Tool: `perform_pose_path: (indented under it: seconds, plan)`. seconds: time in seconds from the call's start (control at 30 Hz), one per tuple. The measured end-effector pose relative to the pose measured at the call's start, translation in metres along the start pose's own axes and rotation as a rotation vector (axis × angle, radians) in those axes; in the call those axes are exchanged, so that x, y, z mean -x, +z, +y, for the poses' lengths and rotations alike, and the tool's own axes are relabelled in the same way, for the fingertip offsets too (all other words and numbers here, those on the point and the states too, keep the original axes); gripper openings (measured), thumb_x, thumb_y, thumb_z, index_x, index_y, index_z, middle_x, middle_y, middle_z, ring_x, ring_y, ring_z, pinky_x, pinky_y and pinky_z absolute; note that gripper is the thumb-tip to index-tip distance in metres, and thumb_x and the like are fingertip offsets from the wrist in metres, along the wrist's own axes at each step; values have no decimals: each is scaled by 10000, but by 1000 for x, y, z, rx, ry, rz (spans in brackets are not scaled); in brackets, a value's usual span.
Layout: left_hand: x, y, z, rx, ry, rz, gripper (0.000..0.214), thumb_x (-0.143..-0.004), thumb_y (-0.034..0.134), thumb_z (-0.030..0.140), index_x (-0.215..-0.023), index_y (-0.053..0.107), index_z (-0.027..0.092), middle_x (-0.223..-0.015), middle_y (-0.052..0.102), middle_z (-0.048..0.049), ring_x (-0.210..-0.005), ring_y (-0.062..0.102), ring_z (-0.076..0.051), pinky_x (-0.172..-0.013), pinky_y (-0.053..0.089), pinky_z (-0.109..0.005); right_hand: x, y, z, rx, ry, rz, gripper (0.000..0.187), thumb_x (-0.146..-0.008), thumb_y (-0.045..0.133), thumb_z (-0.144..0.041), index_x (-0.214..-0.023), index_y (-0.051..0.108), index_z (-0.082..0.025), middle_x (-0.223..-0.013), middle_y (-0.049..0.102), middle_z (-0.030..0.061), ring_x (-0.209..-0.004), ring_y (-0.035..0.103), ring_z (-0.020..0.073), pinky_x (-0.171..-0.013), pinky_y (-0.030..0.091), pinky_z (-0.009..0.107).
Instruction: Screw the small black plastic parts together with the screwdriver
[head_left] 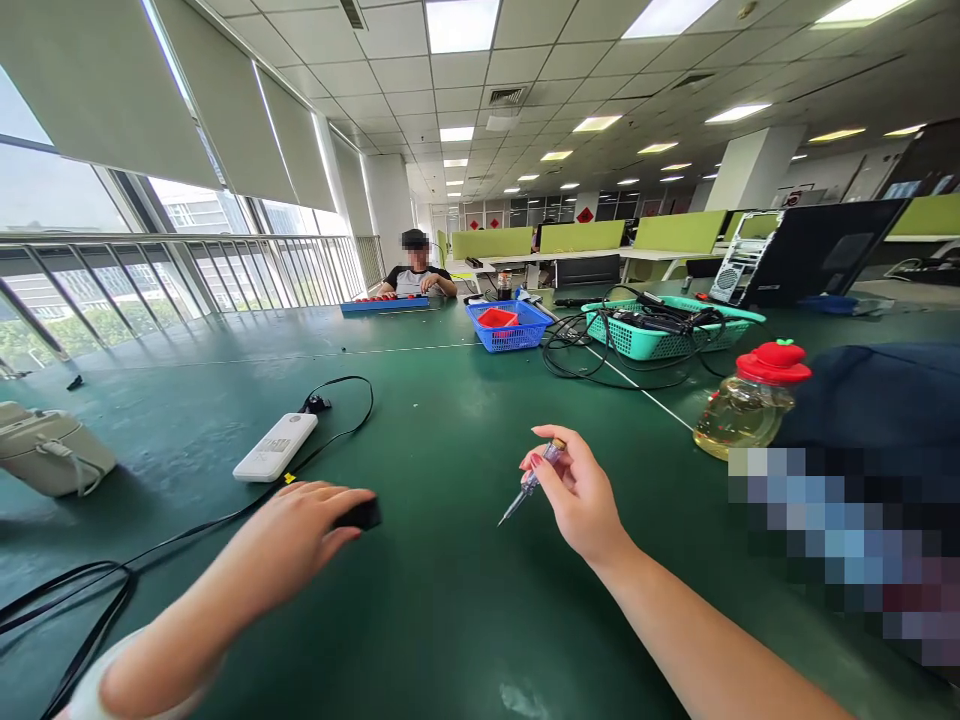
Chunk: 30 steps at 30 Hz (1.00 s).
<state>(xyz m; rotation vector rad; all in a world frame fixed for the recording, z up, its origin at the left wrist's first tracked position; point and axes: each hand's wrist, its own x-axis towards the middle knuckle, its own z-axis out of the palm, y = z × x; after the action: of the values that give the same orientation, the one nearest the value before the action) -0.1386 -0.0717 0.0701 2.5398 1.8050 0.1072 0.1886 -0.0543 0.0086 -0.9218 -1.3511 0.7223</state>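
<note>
My right hand (581, 490) pinches a small screwdriver (532, 481) with a clear handle and a brass-coloured end cap. Its thin metal tip points down and to the left, over the green tabletop (450, 600). To the left, my left hand (307, 525) is closed around a small black block-like object (360, 514). Most of that object is hidden under my fingers, so its kind cannot be made out. Just behind my left hand lies a white power strip (276, 447) with a black plug and cable at its far end.
A black cable (97, 590) runs along the left, near a pale pouch (52, 450). Ahead are a blue basket (510, 335) and a green basket (645, 345) of cables. At right stands a red-lidded bottle (739, 412) beside dark cloth (870, 400). A person (417, 270) sits at the far end.
</note>
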Motion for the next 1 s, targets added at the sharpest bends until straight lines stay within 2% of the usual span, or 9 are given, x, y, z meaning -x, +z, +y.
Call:
perform_pose_path:
  seconds: [0.17, 0.27, 0.33, 0.43, 0.57, 0.63, 0.7, 0.8, 1.0]
  plan:
    - [-58, 14, 85, 96, 426, 30, 291, -896, 585, 297, -1176, 663, 291, -1058, 739, -48, -996, 664, -243, -911, 462, -368, 2, 11, -31, -7, -181, -2, 252, -951, 542, -377, -1176, 518, -268, -845, 666, 32, -786, 668, 198, -736, 589, 386]
    - [-90, 37, 113, 140, 489, 36, 190, -883, 614, 297, -1055, 683, 255, -913, 732, -46, -884, 672, -248, -817, 483, -362, -8, 9, -42, 46, -292, -6, 268, -966, 518, -336, -1226, 481, -283, -873, 672, 40, -828, 672, 213, -758, 584, 409]
    - [-103, 53, 122, 169, 471, 59, 240, -882, 616, 292, -1111, 665, 241, -901, 725, -60, -858, 668, -259, -798, 491, -375, -15, 3, -39, 113, -388, -32, 291, -966, 519, -303, -1252, 469, -291, -886, 675, 42, -840, 673, 217, -796, 577, 431]
    - [-109, 73, 127, 248, 401, 100, 406, -876, 625, 290, -1277, 591, 239, -951, 719, -79, -898, 651, -269, -839, 499, -408, -18, -8, -20, 188, -495, -42, 322, -970, 502, -246, -1282, 453, -303, -916, 679, 45, -841, 677, 216, -809, 578, 443]
    - [-108, 86, 121, 439, 323, 94, 576, -826, 686, 273, -1377, 530, 221, -1139, 694, -93, -1102, 579, -263, -985, 471, -422, -6, -20, 3, 232, -562, -18, 407, -953, 488, -140, -1320, 447, -310, -957, 690, 54, -862, 693, 213, -787, 592, 418]
    - [-109, 89, 117, 505, 316, 69, 599, -795, 713, 259, -1369, 547, 208, -1195, 680, -94, -1195, 525, -269, -1039, 445, -426, 1, -22, 2, 286, -633, -145, 440, -924, 498, -98, -1303, 478, -322, -970, 705, 56, -848, 700, 213, -724, 604, 385]
    - [-111, 91, 114, 525, 324, 59, 595, -781, 723, 263, -1353, 568, 207, -1231, 671, -93, -1242, 485, -284, -1076, 414, -452, 6, -22, -5, 288, -778, -286, 511, -897, 479, -69, -1332, 455, -337, -949, 713, 53, -811, 704, 214, -715, 611, 402]
    - [-114, 94, 113, 539, 340, 78, 524, -780, 723, 279, -1291, 623, 220, -1230, 678, -81, -1243, 479, -294, -1091, 393, -477, 11, -17, -20, 296, -854, -388, 567, -878, 426, -43, -1382, 406, -302, -879, 719, 52, -762, 699, 204, -708, 613, 396]
    - [-117, 94, 113, 560, 329, 113, 387, -765, 747, 272, -1145, 697, 221, -1125, 718, -57, -1174, 518, -269, -1062, 414, -442, 18, -9, -29, 475, -1035, -650, 324, -900, 416, -122, -1148, 599, -224, -938, 753, 78, -848, 689, 222, -806, 592, 388]
